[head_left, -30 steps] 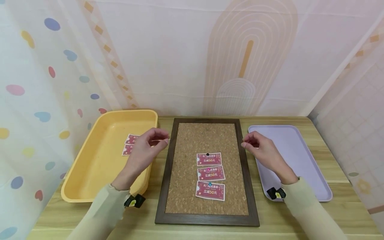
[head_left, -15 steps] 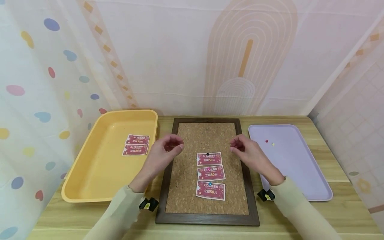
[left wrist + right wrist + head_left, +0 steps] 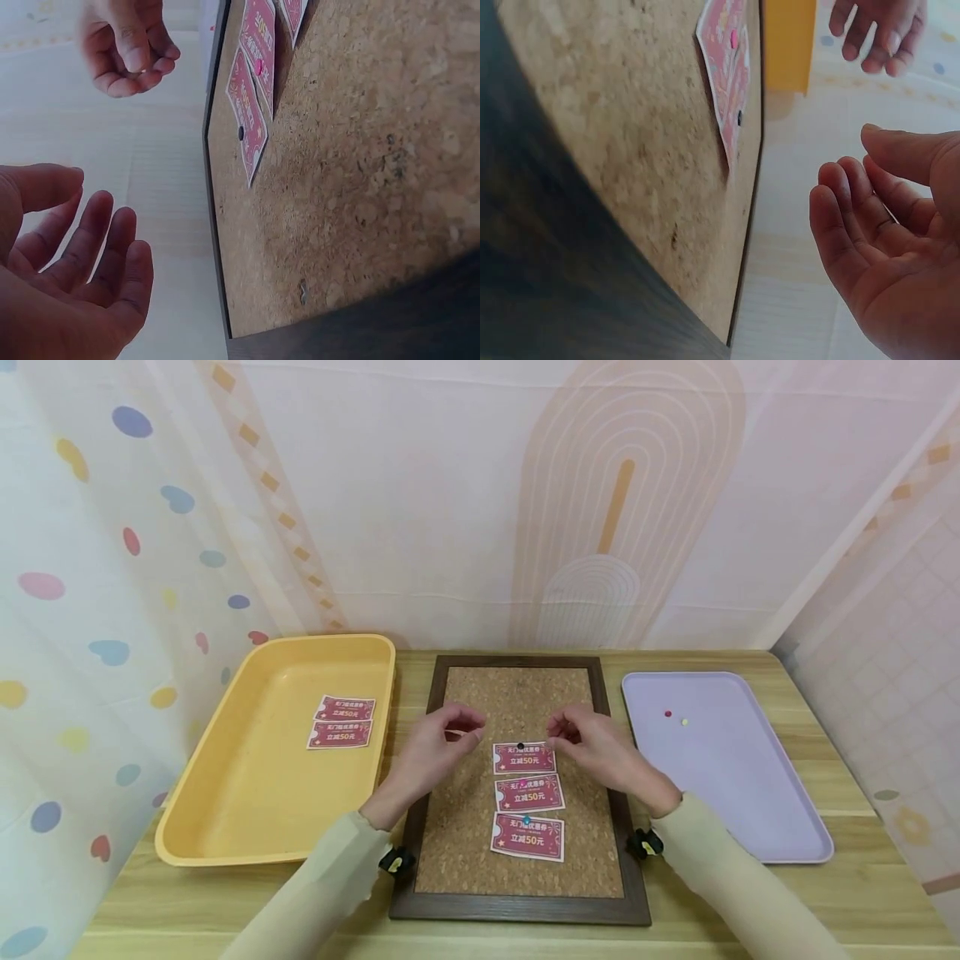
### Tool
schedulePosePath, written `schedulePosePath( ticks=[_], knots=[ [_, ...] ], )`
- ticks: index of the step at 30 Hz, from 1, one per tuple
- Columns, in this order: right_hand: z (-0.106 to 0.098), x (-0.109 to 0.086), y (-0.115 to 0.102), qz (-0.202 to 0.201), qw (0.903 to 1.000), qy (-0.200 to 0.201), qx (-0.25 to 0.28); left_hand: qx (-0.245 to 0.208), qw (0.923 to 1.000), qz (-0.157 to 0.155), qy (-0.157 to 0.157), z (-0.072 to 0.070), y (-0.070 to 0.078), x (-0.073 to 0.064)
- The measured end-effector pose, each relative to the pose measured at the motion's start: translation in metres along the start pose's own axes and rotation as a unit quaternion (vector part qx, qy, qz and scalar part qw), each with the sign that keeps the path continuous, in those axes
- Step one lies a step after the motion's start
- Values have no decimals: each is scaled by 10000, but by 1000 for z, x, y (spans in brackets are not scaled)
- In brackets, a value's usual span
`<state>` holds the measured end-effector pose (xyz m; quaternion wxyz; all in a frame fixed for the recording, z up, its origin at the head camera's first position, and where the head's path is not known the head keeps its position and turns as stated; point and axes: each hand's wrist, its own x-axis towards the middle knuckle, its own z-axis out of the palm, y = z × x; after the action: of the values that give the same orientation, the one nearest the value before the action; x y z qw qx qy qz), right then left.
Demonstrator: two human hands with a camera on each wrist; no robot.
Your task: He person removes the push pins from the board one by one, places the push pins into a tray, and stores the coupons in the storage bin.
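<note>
Both hands hover over a framed cork board (image 3: 465, 868), facing each other, with nothing visible in their fingers. My left hand (image 3: 438, 747) is above the board's left side, its thumb apart from loosely bent fingers in the left wrist view. My right hand (image 3: 600, 752) is above the right side, fingertips overlapping the top coupon's right end in the head view. Three red coupons run down the board: the top coupon (image 3: 525, 762) has a black pin (image 3: 521, 746), the middle coupon (image 3: 536, 797) a pink pin (image 3: 522, 784), and the bottom coupon (image 3: 528, 841) a blue pin (image 3: 527, 820).
Left of the board stands a yellow tray (image 3: 225, 793) with two more coupons (image 3: 340, 735) lying in it. To the right is a lilac tray (image 3: 750, 777) with a red pin (image 3: 668, 714) and a yellow pin (image 3: 684, 722). A patterned curtain (image 3: 420, 527) hangs behind the wooden table (image 3: 847, 885).
My hands have moved inward over the board, the left one rightward and the right one leftward. The yellow tray's coupons and the lilac tray's two pins have come into full view. Board and coupons have stayed put.
</note>
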<state>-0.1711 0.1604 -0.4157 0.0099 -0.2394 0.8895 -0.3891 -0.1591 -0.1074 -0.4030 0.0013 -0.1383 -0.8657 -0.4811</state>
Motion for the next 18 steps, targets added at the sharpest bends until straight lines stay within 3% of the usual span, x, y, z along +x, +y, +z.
schedulePosePath(
  ticks=[6,18],
  knots=[
    [6,6,0,14,9997,-231,-82,161,9998,45,-126,9,1,9],
    [15,23,1,155,9977,-647,-108,653,9925,-141,-1022,21,-9,24]
  ],
)
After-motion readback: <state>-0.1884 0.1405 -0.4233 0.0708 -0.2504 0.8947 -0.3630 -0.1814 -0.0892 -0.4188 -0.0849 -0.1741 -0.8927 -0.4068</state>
